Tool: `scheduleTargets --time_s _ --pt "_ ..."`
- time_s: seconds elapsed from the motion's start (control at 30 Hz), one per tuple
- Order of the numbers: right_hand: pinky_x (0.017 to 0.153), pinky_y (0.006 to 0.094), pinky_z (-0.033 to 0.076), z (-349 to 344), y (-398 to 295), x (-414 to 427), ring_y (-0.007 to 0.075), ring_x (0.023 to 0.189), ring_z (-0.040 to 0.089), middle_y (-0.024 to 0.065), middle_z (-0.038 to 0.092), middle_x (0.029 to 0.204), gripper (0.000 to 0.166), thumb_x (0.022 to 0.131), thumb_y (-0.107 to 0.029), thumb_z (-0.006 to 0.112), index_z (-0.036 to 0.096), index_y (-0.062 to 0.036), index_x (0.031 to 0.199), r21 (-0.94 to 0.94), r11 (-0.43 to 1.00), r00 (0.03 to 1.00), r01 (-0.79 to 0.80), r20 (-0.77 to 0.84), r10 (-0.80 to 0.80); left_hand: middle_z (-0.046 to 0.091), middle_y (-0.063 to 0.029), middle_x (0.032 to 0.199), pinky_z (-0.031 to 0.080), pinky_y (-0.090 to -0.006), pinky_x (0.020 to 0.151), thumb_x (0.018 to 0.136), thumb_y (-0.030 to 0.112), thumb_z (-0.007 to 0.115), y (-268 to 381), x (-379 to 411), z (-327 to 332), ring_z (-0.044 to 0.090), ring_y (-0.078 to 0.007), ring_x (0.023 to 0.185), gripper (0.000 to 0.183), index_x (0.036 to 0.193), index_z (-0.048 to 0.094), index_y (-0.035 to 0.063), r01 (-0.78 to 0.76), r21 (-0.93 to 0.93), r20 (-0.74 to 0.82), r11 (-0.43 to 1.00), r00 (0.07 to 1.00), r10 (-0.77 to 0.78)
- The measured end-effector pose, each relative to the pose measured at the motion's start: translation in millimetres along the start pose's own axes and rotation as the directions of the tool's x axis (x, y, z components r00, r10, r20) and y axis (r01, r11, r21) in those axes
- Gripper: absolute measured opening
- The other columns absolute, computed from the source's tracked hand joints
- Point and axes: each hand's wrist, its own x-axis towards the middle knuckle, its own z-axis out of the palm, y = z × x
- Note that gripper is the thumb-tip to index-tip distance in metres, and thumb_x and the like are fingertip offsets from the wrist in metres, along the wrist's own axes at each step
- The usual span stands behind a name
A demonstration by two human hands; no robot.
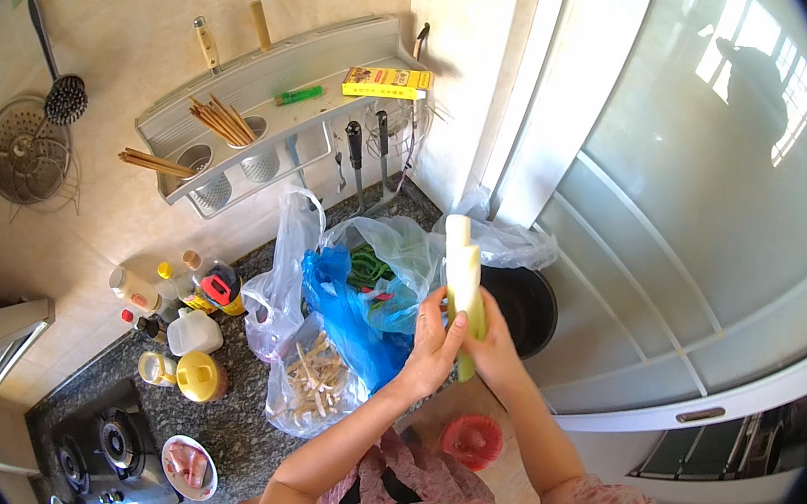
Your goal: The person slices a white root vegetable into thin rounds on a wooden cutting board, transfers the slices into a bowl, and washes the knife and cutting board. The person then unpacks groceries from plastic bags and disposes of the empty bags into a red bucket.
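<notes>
Both of my hands hold a bundle of pale green-and-white vegetable stalks [468, 279] upright in front of me, above the edge of the counter. My left hand [433, 346] wraps it from the left, and my right hand [494, 342] grips it from the right. Just left of my hands lies a blue plastic bag [357, 326], with green vegetables [369, 267] in a clear bag behind it. A clear bag of dried, light-brown strips [317, 385] sits nearer to me. Behind the stalks is a black pan [521, 308], partly covered by a plastic bag.
On the granite counter [240, 413] stand several sauce bottles and jars [199, 376]. A bowl of raw meat [189, 467] is beside the gas stove [120, 440]. A wall rack [278, 101] holds chopsticks and utensils. A red basin [472, 442] is on the floor, and a sliding glass door [646, 244] stands right.
</notes>
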Motion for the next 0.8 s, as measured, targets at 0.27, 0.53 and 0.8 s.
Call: scheduleTargets --time_s 0.27,0.53,0.8 --pt "0.088 0.0407 0.049 -87.4 85.4 224.1 0.0360 0.102 0.061 0.0249 0.056 0.116 0.078 0.071 -0.008 0.072 0.030 0.0030 0.136 -0.740 0.672 0.978 0.010 0.146 0.147 0.062 -0.0090 0.120 0.045 -0.0321 0.095 0.095 0.011 0.058 -25.0 -37.8 -31.2 0.059 -0.0187 0.109 0.035 0.127 0.054 0.0007 0.283 -0.048 0.283 0.958 0.923 -0.259" --pt "0.087 0.0459 0.052 -40.1 175.7 321.1 0.0393 0.104 0.062 0.0245 0.060 0.110 0.070 0.074 -0.001 0.066 0.035 -0.0025 0.137 -0.967 0.247 0.997 -0.060 -0.045 0.065 0.062 -0.0113 0.121 0.045 -0.0350 0.097 0.093 0.003 0.058 -7.6 -140.5 -102.9 0.059 -0.0193 0.112 0.031 0.124 0.057 -0.0004 0.500 -0.272 0.054 0.822 0.861 -0.506" --pt "0.081 0.0460 0.052 -51.5 200.3 324.4 0.0358 0.100 0.062 0.0158 0.062 0.106 0.046 0.079 -0.007 0.065 0.052 -0.0103 0.123 -0.986 0.148 0.994 -0.080 -0.090 -0.062 0.055 -0.0120 0.128 0.048 -0.0350 0.090 0.086 -0.003 0.061 -41.8 -171.1 -129.5 0.059 -0.0205 0.108 0.047 0.131 0.048 0.0002 0.436 -0.056 -0.447 0.898 0.793 -0.413"
